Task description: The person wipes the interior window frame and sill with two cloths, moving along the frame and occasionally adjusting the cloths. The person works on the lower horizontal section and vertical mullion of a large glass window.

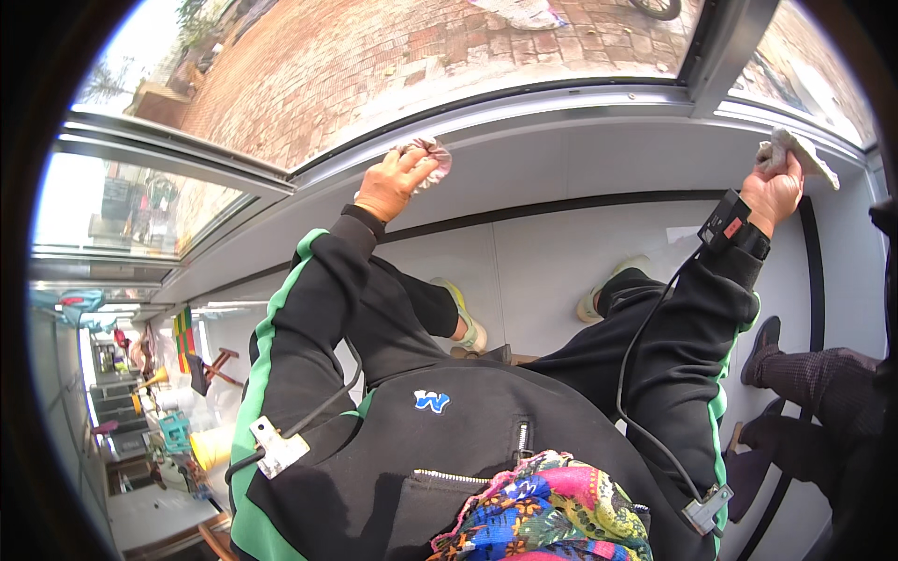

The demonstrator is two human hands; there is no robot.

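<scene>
My left hand [394,184] is bent over a crumpled pinkish-white cloth [433,165], gripping it against the metal window ledge [491,126] just below the large pane. Far to the right, my right hand [775,184] grips a whitish-grey rag [793,151] close to the panel under the right-hand window; part of the rag sticks out past the fingers. Black devices with cables are strapped to both wrists, the right one bearing a small box [724,221].
Another person's legs [821,386] are at my right. Below me is a light floor [540,280] with black strips. On the left stand a yellow bucket [210,449], a turquoise plastic stool [174,431] and a small folding stool [214,372]. Brick paving [393,49] lies outside the window.
</scene>
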